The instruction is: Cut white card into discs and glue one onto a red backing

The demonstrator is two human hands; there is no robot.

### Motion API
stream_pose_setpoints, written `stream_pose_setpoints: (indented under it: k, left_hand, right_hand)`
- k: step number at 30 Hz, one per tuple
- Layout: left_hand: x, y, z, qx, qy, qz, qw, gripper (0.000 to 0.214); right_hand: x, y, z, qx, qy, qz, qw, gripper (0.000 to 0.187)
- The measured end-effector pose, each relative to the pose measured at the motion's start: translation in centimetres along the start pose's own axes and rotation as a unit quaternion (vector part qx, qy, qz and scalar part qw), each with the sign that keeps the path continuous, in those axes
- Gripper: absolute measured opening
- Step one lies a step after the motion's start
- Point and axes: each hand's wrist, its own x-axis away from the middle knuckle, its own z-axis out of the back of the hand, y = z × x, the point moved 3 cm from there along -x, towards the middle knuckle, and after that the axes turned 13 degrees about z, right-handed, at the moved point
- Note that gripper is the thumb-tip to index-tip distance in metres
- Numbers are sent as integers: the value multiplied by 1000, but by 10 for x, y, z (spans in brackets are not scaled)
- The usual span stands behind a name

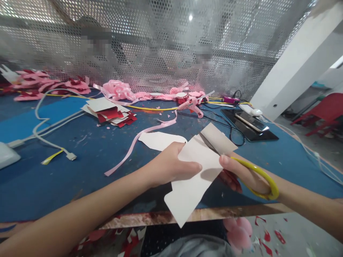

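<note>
A white sheet of card (pixel 191 191) is pinched in my left hand (pixel 171 165), with the thumb flat on its face. My right hand (pixel 241 175) grips a pair of scissors by its yellow handles (pixel 273 191). Their dark blades lie at the card's upper part, between the sheet and a greyish flap (pixel 221 139) on the far side. Part of the right hand's fingers is hidden below the card. On the table, just beyond my left hand, lies a white card cutout (pixel 159 140) with a pointed left end.
A pink ribbon (pixel 134 142) curls across the blue table (pixel 88 185). A stack of red and white cards (pixel 107 110), a pink glue gun (pixel 191 105), cables (pixel 40 123) and a phone (pixel 252 121) on a black tablet lie around. Perforated metal (pixel 160 43) stands behind.
</note>
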Motion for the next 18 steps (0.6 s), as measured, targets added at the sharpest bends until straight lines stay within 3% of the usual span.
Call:
stream_pose_setpoints:
  k: [5, 13, 18]
  left_hand:
    - [0, 1, 1, 18, -15, 0, 1000, 18]
    - [-1, -6, -2, -3, -59, 32, 998, 13]
    - [0, -9, -10, -70, -78, 32, 994, 10]
  right_hand:
    - [-1, -2, -2, 12, 24, -13, 1000, 61]
    - [0, -5, 3, 9, -9, 38, 999, 57]
    - [-9, 7, 1, -28, 16, -25, 999, 58]
